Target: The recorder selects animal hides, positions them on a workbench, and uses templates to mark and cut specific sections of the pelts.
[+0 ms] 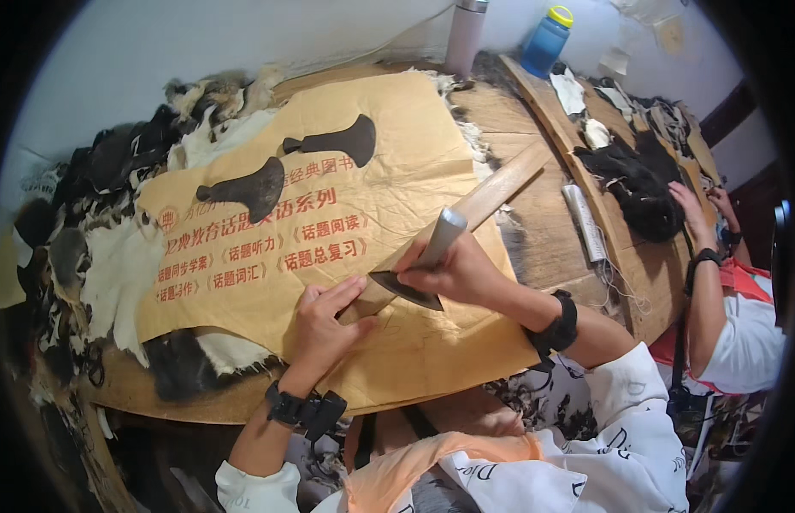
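Observation:
My right hand [453, 274] grips a knife [425, 261] with a round grey metal handle and a dark fan-shaped blade, the blade edge pressed onto a large sheet of brown paper [389, 179]. My left hand [325, 316] lies flat on the paper just left of the blade, fingers spread and holding the sheet down. A long wooden ruler [500, 190] lies across the paper under the knife. Two more dark fan-shaped blades [333, 141] [248, 190] rest on the paper's far part. Fur pelts [115, 265] stick out from under the sheet.
Black and white pelts [132, 145] pile up along the wooden table's [158, 389] left side. A grey flask [464, 34] and a blue bottle [544, 41] stand at the back. On the right, another person's hand [690, 205] works on black fur [641, 192] on a second board.

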Motion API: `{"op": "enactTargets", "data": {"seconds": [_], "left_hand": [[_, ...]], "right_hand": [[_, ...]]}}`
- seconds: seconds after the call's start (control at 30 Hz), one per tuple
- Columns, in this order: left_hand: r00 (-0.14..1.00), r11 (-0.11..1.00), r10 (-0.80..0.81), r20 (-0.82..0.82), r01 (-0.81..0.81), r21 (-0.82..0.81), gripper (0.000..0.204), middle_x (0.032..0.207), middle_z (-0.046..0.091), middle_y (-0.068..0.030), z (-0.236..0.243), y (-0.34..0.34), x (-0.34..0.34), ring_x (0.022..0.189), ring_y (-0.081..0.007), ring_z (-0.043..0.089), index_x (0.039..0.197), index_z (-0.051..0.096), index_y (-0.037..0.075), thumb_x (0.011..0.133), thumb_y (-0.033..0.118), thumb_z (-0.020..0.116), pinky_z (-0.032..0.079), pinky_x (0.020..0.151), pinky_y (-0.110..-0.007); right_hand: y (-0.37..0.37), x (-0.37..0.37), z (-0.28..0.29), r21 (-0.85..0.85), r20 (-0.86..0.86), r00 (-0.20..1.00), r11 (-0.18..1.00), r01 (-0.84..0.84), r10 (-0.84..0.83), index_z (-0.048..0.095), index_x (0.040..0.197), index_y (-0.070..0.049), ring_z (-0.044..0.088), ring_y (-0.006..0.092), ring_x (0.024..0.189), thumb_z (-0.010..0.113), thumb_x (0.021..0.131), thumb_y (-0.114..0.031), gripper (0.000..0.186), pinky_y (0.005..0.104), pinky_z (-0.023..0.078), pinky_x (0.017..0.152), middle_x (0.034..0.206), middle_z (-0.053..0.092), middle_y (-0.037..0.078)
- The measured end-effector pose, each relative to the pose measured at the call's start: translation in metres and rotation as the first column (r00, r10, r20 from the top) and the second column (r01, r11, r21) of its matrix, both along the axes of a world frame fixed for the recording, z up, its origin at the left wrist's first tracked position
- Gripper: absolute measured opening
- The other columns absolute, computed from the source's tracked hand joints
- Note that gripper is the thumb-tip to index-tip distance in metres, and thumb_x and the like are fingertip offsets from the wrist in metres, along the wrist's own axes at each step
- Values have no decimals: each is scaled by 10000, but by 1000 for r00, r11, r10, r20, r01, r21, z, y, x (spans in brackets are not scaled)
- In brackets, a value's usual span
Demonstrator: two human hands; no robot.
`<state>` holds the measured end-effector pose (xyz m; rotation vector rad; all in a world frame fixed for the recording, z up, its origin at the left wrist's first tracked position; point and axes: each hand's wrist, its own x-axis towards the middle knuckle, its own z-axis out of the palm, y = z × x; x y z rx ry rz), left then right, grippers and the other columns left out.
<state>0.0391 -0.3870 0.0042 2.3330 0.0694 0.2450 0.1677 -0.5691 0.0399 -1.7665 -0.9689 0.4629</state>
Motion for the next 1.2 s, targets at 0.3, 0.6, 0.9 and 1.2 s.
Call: {"op": "enactTargets", "data": {"seconds": [0.3, 0.6, 0.9, 1.2], "left_hand": [[1000, 999, 4, -15, -4, 39, 539, 1110, 605, -76, 8, -3, 1, 865, -214, 512, 1086, 614, 54, 572, 124, 760, 444, 823, -286], [985, 970, 70, 156, -103, 218, 415, 1075, 598, -94, 20, -6, -11, 839, -249, 484, 1029, 646, 73, 628, 136, 732, 434, 774, -325], [965, 954, 134, -223, -65, 292, 611, 867, 479, -128, 35, -69, 25, 772, -269, 527, 1258, 467, 76, 703, 251, 655, 452, 701, -345], [967, 906, 98, -234, 10, 422, 673, 817, 484, -179, 27, -139, 92, 723, -348, 550, 1312, 377, 87, 759, 395, 607, 452, 634, -414]], "right_hand": [[-109, 118, -3, -3, -266, 614, 638, 770, -743, 631, 832, -28, 557, 98, 632, 641, 707, -123, 157, 234, 449, 538, 727, 597, 23], [-101, 93, 48, -74, 548, 613, 698, 712, -568, 591, 659, 25, 590, 289, 606, 512, 712, -109, 164, 381, 462, 605, 570, 572, 143], [-135, 75, 38, -161, 646, 634, 736, 658, -425, 538, 738, 24, 532, 338, 718, 545, 703, -35, 69, 389, 432, 630, 789, 514, 164], [-171, 65, 23, -175, 546, 677, 723, 668, -493, 560, 739, 20, 542, 352, 737, 560, 671, -84, 125, 416, 455, 665, 859, 493, 172]]}}
